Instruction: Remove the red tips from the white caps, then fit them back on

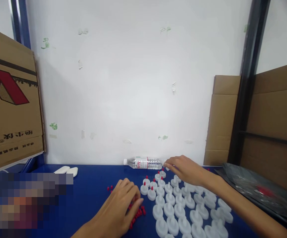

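A: What stood behind the table [91,185]?
B: A white wall [133,92] with scattered tape remnants. The table surface was blue.
A: And at the sides?
B: A printed cardboard box [9,99] stood left; flattened cardboard sheets [269,112] leaned right, behind a dark metal post [247,82]. Lighting was even.

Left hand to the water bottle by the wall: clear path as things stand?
Probably yes. The left hand rests on the red caps, and bare blue table lies between it and the bottle. The right hand sits beside the bottle's far end, not across the path.
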### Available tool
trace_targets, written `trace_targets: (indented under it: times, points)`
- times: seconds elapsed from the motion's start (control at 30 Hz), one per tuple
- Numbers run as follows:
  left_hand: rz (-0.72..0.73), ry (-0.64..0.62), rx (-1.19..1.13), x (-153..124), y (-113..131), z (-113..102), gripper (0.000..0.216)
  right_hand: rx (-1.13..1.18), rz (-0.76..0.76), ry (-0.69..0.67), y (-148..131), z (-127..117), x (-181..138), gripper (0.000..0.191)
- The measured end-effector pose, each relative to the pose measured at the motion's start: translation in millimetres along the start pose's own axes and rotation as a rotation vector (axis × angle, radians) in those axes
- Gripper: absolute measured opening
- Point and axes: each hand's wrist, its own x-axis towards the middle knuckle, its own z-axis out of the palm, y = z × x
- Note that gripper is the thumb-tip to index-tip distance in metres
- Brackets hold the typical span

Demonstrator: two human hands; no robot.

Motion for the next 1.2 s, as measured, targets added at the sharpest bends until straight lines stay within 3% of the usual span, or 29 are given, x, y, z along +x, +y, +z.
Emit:
trace_targets:
  times: [0.1, 0.37, 0.5, 0.63, 0.73, 0.87, 1.0, 1.2]
  points:
    - [0.035, -0.045, -0.017, 2, 2, 12, 0.006, 0.032, -0.009, -0.100, 13, 12, -1, 0.043]
    - [0.146, -0.076, 0.013, 5, 4, 30, 0.009, 0.084, -0.037, -0.212, 15, 25, -4, 0.040]
    - [0.130, -0.096, 0.019, 5, 3, 35, 0.012, 0.090, -0.023, -0.166, 13, 21, -1, 0.041]
    - [0.062, -0.130, 0.002, 7, 4, 32, 0.017, 0.076, 0.021, -0.077, 10, 24, 2, 0.058]
    - [0.027, -0.142, 0.000, 7, 7, 27, 0.017, 0.094, 0.021, -0.083, 9, 36, 2, 0.067]
    - [0.045, -0.026, -0.005, 7, 5, 20, 0.010, 0.131, 0.002, -0.076, 9, 44, 2, 0.069]
    - [0.056, 0.099, 0.032, 8, 0, 12, 0.014, 0.154, 0.019, 0.085, 2, 27, 4, 0.068]
    - [-0.005, 0.215, 0.048, 8, -5, 7, 0.014, 0.244, -0.110, 0.170, -38, 6, 1, 0.041]
